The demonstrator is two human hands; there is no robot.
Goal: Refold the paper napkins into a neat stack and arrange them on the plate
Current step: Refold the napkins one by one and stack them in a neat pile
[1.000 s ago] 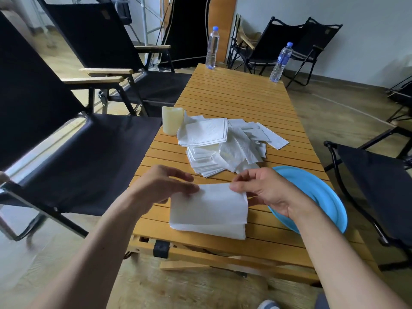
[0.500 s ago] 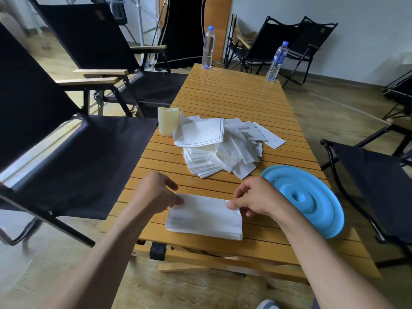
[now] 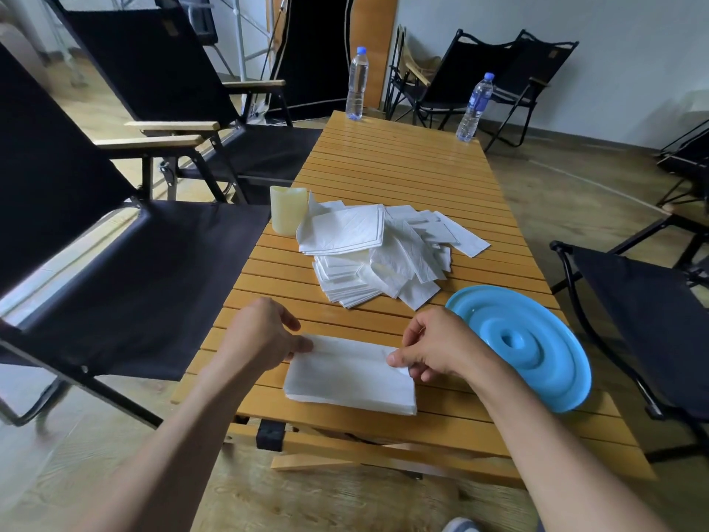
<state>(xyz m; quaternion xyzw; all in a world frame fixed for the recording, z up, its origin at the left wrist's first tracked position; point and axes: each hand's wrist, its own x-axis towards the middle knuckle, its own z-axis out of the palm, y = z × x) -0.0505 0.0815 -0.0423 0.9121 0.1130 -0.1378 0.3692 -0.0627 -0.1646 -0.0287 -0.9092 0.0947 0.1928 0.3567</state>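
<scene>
The left hand (image 3: 264,335) rests with its fingertips on the left edge of a folded napkin (image 3: 351,374), the fingers loosely curled and pressing down on the paper rather than closed around it. The right hand (image 3: 433,349) pinches the napkin's upper right corner between thumb and forefinger, the other fingers tucked under. The napkin lies flat on the slatted wooden surface (image 3: 403,174), close to the near edge.

Just right of the right hand sits a blue plate (image 3: 537,351), overhanging the right edge of the surface; nothing lies on it. Beyond the hands, toward the middle of the surface, is a loose pile of white napkins (image 3: 380,251), some squared into a rough stack at the near left, others strewn at angles. A pale cream candle (image 3: 288,210) stands upright touching the pile's left side.

At the far end two clear water bottles (image 3: 356,84) with blue caps stand upright, well apart; their labels are too small to read. Black folding chairs (image 3: 126,270) flank the surface; a small tag on one backrest cannot be read.
</scene>
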